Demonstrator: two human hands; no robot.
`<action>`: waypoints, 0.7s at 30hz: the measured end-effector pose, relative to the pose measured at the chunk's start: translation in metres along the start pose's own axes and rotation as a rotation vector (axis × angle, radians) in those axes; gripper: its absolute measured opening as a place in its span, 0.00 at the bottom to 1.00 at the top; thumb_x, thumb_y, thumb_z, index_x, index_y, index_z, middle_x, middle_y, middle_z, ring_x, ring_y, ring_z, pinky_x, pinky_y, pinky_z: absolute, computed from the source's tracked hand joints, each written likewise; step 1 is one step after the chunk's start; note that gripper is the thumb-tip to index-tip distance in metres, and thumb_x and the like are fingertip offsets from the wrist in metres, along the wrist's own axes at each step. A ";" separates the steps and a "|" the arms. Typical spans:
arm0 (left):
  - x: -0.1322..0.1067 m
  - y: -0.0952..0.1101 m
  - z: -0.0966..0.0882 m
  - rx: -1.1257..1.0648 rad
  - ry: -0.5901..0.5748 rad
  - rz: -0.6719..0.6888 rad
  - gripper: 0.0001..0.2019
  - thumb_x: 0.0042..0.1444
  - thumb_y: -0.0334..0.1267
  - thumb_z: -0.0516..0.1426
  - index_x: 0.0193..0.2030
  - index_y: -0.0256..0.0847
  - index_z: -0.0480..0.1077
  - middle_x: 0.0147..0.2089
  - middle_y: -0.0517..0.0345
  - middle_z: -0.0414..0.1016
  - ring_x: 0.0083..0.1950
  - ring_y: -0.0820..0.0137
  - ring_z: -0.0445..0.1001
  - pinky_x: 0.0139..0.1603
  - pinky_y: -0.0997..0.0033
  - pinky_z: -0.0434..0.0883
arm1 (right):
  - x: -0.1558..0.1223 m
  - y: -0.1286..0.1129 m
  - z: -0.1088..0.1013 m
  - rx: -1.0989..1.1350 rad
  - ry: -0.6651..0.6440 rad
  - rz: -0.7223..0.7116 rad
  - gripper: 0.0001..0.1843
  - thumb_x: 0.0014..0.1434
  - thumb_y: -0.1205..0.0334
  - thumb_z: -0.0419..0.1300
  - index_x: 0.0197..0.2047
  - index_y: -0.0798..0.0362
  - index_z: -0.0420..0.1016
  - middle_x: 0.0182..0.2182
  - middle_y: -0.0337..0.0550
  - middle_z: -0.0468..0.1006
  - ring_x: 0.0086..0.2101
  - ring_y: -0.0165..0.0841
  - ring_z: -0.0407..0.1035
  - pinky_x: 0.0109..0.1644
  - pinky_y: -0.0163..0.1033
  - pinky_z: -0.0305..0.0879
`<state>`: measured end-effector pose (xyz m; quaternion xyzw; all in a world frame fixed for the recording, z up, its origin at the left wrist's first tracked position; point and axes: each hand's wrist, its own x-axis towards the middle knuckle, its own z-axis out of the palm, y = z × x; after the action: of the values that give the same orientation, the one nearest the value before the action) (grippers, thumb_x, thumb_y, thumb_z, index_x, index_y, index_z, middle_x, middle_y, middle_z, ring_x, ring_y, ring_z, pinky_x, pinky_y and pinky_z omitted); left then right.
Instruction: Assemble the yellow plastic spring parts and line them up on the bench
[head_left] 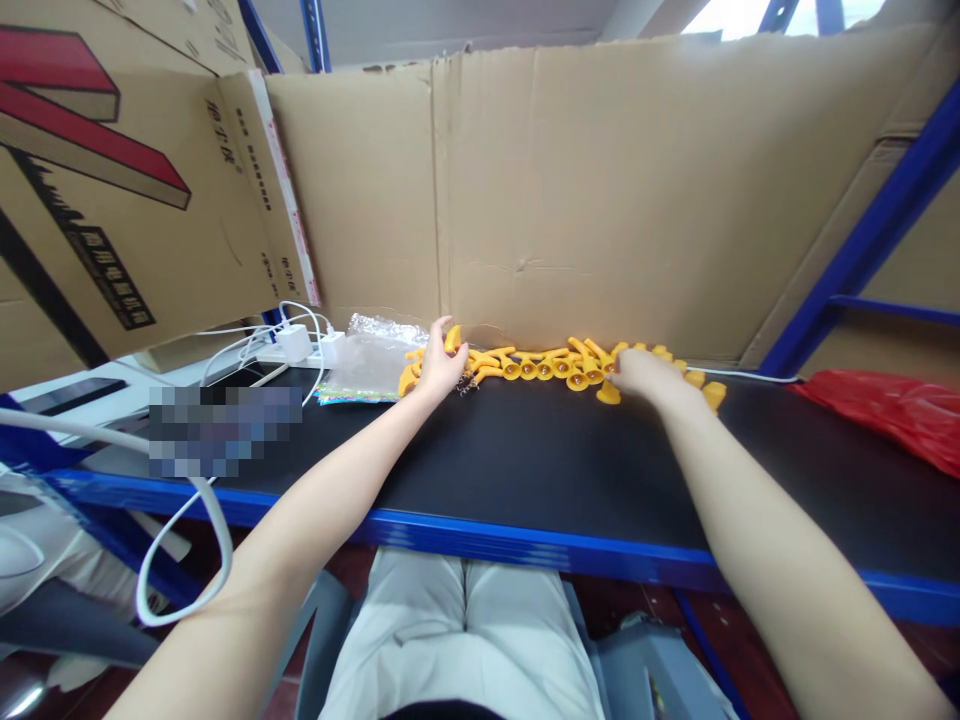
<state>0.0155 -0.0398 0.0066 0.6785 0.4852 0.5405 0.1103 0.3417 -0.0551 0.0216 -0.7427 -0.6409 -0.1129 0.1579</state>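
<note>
A row of several small yellow plastic pieces (551, 364) lies along the far edge of a black table top (525, 460), against a cardboard wall (600, 190). My left hand (441, 362) reaches to the left end of the row, fingers curled around one yellow piece (452, 338). My right hand (643, 374) rests palm down on the right part of the row, fingers closed over pieces I cannot make out singly. A small metal key ring (468, 383) lies just right of my left hand.
A clear plastic bag (371, 360) lies left of the pieces. White chargers and cables (296, 343) sit further left, beside a printed cardboard box (112, 190). A red plastic bag (892, 410) lies at the right. The table has a blue front edge (525, 545).
</note>
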 end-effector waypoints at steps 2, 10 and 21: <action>0.000 -0.002 0.001 -0.017 -0.003 0.035 0.22 0.57 0.37 0.52 0.59 0.44 0.54 0.48 0.52 0.68 0.47 0.68 0.71 0.48 0.64 0.70 | -0.006 -0.015 -0.006 0.015 -0.133 -0.019 0.10 0.49 0.57 0.60 0.34 0.53 0.73 0.34 0.53 0.76 0.38 0.48 0.71 0.39 0.51 0.65; -0.007 -0.007 0.005 -0.033 -0.328 -0.049 0.16 0.58 0.37 0.50 0.53 0.42 0.60 0.40 0.55 0.74 0.36 0.70 0.75 0.42 0.64 0.72 | -0.026 -0.058 -0.004 0.371 -0.242 -0.273 0.09 0.56 0.57 0.57 0.37 0.52 0.65 0.27 0.44 0.73 0.25 0.35 0.70 0.32 0.43 0.64; -0.012 0.003 -0.012 0.563 -0.553 0.287 0.14 0.54 0.39 0.51 0.48 0.42 0.63 0.47 0.48 0.73 0.48 0.57 0.72 0.48 0.57 0.67 | -0.031 -0.061 0.008 0.498 -0.401 -0.292 0.15 0.49 0.52 0.62 0.30 0.52 0.62 0.24 0.38 0.70 0.23 0.31 0.66 0.28 0.37 0.61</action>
<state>0.0078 -0.0551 0.0057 0.8624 0.4667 0.1941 -0.0294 0.2759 -0.0728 0.0076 -0.5892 -0.7666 0.1736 0.1871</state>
